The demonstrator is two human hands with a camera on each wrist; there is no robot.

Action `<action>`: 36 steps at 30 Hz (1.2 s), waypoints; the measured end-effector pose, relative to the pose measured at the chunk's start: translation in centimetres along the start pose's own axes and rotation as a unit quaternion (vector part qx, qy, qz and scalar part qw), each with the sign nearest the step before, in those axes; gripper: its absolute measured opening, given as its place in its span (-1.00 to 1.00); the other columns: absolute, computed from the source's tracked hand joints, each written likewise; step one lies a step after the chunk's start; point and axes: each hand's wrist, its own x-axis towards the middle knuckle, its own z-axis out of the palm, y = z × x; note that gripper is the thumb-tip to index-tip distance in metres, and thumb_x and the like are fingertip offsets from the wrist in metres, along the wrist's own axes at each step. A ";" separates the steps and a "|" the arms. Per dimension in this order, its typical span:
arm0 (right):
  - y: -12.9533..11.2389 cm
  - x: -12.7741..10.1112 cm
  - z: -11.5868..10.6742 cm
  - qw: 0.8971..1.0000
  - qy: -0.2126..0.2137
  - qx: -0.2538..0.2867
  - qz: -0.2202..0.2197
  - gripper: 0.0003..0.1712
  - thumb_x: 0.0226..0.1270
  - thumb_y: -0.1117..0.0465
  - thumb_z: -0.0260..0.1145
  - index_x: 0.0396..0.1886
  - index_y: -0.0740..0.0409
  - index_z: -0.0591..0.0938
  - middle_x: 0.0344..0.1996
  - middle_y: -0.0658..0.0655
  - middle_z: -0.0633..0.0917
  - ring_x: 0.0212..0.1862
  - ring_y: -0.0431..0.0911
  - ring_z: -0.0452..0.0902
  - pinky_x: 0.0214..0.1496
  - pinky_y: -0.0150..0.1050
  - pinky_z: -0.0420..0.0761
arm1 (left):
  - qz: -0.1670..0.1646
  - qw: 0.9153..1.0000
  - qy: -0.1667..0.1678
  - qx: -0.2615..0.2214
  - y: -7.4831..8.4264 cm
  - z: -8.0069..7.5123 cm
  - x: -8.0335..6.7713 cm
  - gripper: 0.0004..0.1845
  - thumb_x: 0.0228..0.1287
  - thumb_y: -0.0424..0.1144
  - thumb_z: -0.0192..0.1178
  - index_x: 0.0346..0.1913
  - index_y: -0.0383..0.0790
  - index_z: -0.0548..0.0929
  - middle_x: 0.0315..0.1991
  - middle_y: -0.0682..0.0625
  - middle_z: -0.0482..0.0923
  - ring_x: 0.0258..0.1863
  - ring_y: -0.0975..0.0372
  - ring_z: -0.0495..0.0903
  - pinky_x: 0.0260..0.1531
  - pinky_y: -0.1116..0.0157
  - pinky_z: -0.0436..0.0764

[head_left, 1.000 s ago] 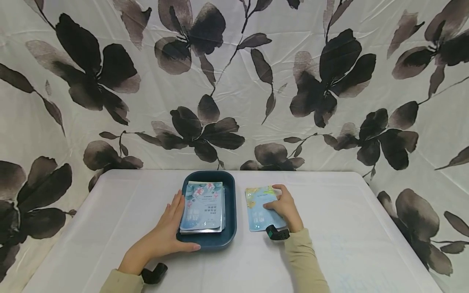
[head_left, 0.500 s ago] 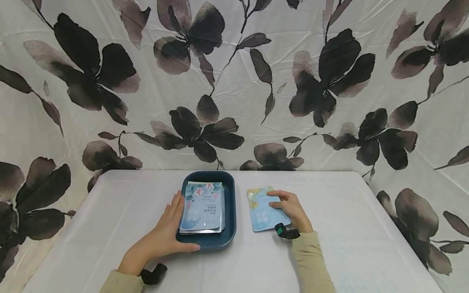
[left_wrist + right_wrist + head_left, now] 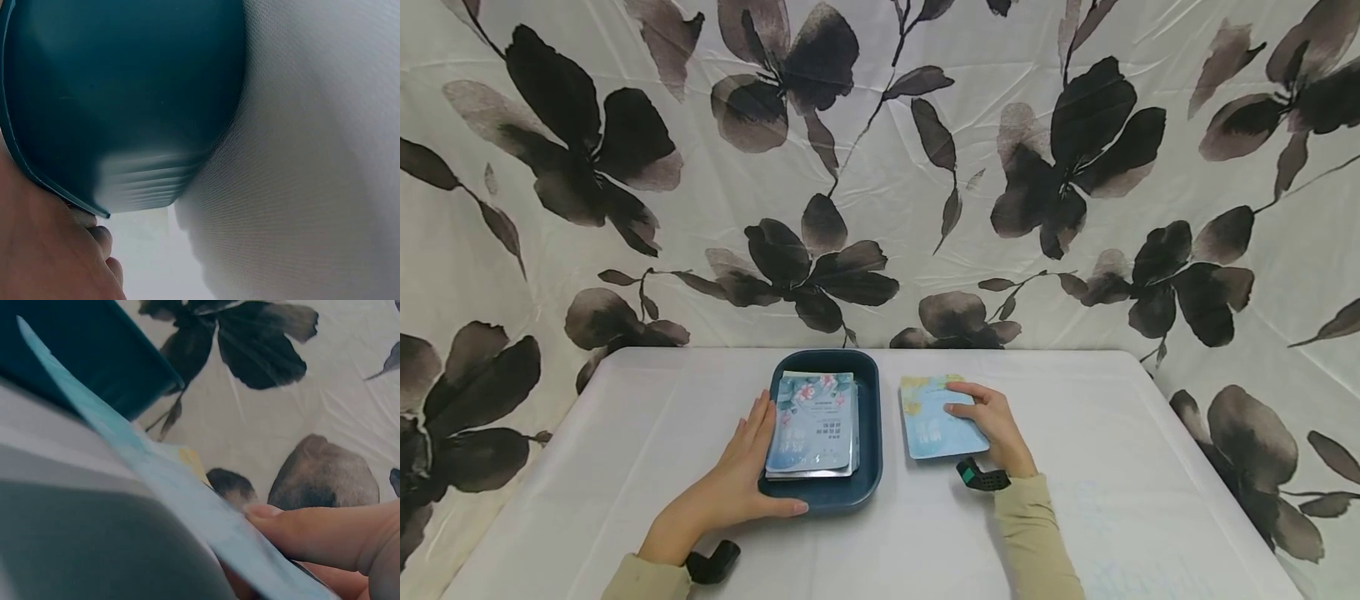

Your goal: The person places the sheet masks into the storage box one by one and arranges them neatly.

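Note:
In the head view, my right hand [image 3: 992, 423] pinches a flat light blue sachet [image 3: 934, 433] with a yellow floral corner by its right side. The right wrist view shows the thumb on one face of the sachet [image 3: 187, 503], which is raised off the table with its shadow below. My left hand [image 3: 733, 475] lies along the left side of a dark blue tray [image 3: 868, 433], fingers straight, thumb at the near rim. Inside the tray lies a stack of similar sachets [image 3: 812, 425], the top one printed with pink flowers. Only the tray's outer wall [image 3: 125, 94] and part of that hand appear in the left wrist view.
A white-covered table [image 3: 1097, 467] carries the tray near its far edge. Behind it hangs a pale cloth [image 3: 955, 275] with dark flowers. Each wrist wears a black device, such as the right wrist band [image 3: 983, 477].
My right hand first drew the sachet to the right along the table, then lifted it slightly and brought it a little back left. The left hand and tray have stayed in place.

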 end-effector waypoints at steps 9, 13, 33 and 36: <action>-2.0 -0.6 2.3 0.997 0.033 0.064 -0.019 -0.50 0.22 0.36 0.41 0.20 0.19 0.64 0.41 0.10 0.40 0.43 -0.02 0.23 0.38 -0.08 0.33 | -0.001 1.000 0.005 0.013 0.1 0.0 0.1 0.60 -0.33 0.52 0.43 0.59 -0.25 -0.31 0.59 -0.11 -0.55 0.56 -0.09 -0.40 0.41 -0.26 -0.17; -2.5 -0.9 3.6 0.994 0.017 0.102 -0.036 -0.53 0.27 0.43 0.32 0.20 0.24 0.62 0.40 0.11 0.40 0.40 -0.03 0.28 0.29 -0.20 0.44 | -0.001 1.000 0.006 0.011 0.0 0.0 0.1 0.61 -0.34 0.51 0.44 0.58 -0.26 -0.30 0.59 -0.11 -0.55 0.56 -0.09 -0.40 0.41 -0.26 -0.18; -5.9 -1.7 9.7 0.985 -0.140 0.065 -0.072 -0.48 0.35 0.50 0.10 0.30 0.30 0.52 0.23 0.31 0.52 0.04 -0.03 0.59 -0.12 -0.29 0.65 | 0.006 1.000 0.003 -0.003 0.1 0.0 0.0 0.59 -0.30 0.48 0.46 0.58 -0.29 -0.30 0.59 -0.13 -0.56 0.55 -0.08 -0.43 0.43 -0.21 -0.25; -6.3 -1.5 10.8 0.983 -0.165 0.034 -0.074 -0.47 0.35 0.50 0.10 0.32 0.31 0.51 0.23 0.31 0.52 0.05 -0.02 0.59 -0.09 -0.25 0.66 | 0.006 1.000 0.000 -0.001 0.2 0.0 0.1 0.60 -0.31 0.47 0.46 0.58 -0.28 -0.32 0.59 -0.13 -0.56 0.56 -0.07 -0.43 0.44 -0.21 -0.25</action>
